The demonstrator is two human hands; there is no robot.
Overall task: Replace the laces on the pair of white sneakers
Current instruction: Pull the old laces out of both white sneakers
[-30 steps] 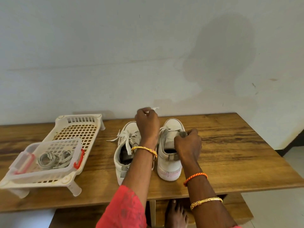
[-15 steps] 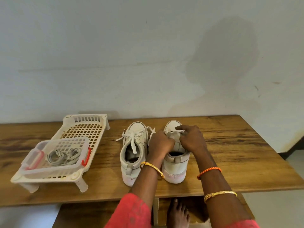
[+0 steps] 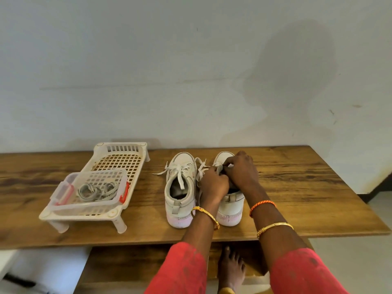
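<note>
Both hands pinch the lace on the right sneaker (image 3: 230, 205).
Left hand (image 3: 213, 185) and right hand (image 3: 241, 174) grip its lace (image 3: 201, 166); bare table (image 3: 307, 187) lies rightward.

This is looking like a room in a home. A wooden worktop (image 3: 297, 187) is standing against a plain painted wall (image 3: 148, 71) that is showing stains and scuffs. On the worktop, worn sneakers (image 3: 180, 187) are sitting beside a plastic household rack (image 3: 118, 158). Below the worktop's near edge, a bare foot (image 3: 232, 270) is resting on a wooden lower shelf, with pale floor tiles (image 3: 371, 219) showing to the right.
</note>
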